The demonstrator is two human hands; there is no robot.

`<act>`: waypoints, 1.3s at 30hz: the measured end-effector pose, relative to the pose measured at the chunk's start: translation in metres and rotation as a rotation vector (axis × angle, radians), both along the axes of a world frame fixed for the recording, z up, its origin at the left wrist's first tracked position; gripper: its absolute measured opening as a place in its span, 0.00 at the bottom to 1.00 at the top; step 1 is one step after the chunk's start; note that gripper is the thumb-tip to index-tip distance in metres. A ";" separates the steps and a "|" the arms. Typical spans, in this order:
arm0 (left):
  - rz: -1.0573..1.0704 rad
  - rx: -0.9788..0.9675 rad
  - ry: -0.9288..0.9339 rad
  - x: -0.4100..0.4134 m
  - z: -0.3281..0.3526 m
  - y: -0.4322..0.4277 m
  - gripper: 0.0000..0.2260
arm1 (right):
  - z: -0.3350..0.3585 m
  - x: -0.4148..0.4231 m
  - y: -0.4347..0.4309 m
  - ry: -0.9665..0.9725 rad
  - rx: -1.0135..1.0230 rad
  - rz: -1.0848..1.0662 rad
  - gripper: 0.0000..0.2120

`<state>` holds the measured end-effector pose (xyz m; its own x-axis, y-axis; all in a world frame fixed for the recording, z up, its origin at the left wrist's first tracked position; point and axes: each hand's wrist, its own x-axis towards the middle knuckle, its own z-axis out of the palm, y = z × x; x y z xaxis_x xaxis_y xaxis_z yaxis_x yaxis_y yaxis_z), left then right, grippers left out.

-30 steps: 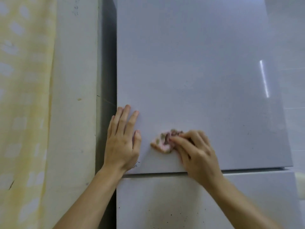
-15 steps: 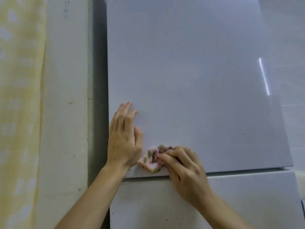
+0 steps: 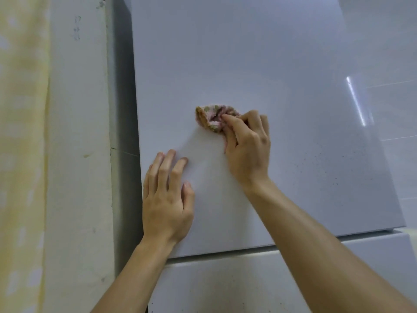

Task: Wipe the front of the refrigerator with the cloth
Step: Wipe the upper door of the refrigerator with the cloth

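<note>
The white refrigerator's upper door (image 3: 259, 64) fills most of the head view, with the lower door (image 3: 237, 283) beneath a horizontal gap. My right hand (image 3: 248, 145) holds a small bunched pink and tan patterned cloth (image 3: 212, 117) and presses it against the upper door near its middle. My left hand (image 3: 168, 199) lies flat on the same door near its left edge, fingers together and pointing up, holding nothing. Small dark specks dot the door's lower right part.
A pale wall column (image 3: 79, 154) stands just left of the refrigerator, with a dark gap between them. A yellow patterned curtain (image 3: 22, 154) hangs at the far left. White wall tiles (image 3: 394, 98) show to the right of the door.
My right hand has carried the cloth up and to the right, from the upper door's bottom edge to its middle. My left hand stays flat near the left edge.
</note>
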<state>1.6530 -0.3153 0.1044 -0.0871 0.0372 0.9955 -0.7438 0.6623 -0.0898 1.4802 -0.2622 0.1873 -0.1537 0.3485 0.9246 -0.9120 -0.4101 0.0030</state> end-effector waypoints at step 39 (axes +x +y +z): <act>0.102 -0.017 0.031 -0.022 0.011 0.008 0.24 | -0.089 -0.053 0.026 0.177 0.178 -0.190 0.18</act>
